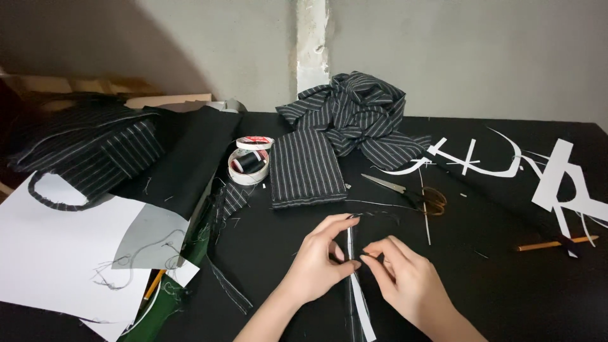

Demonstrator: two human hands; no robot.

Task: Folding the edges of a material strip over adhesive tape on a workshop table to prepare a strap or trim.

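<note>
My left hand [320, 256] and my right hand [405, 278] meet low in the middle of the black table [506, 272]. Both pinch a narrow strip [360, 304] of dark striped fabric backed with white, which runs from my fingertips toward the near edge. My left thumb and forefinger hold its upper end. My right fingertips press on it just to the right. A folded piece of striped fabric [305, 168] lies just beyond my hands.
Scissors [411, 192] with amber handles lie right of the folded piece. A bunched striped cloth [361, 114] sits at the back. Tape rolls and black thread [249, 161] are left of centre. White paper scraps [557, 177], a pencil [548, 244] and white pattern sheets [57, 247] surround.
</note>
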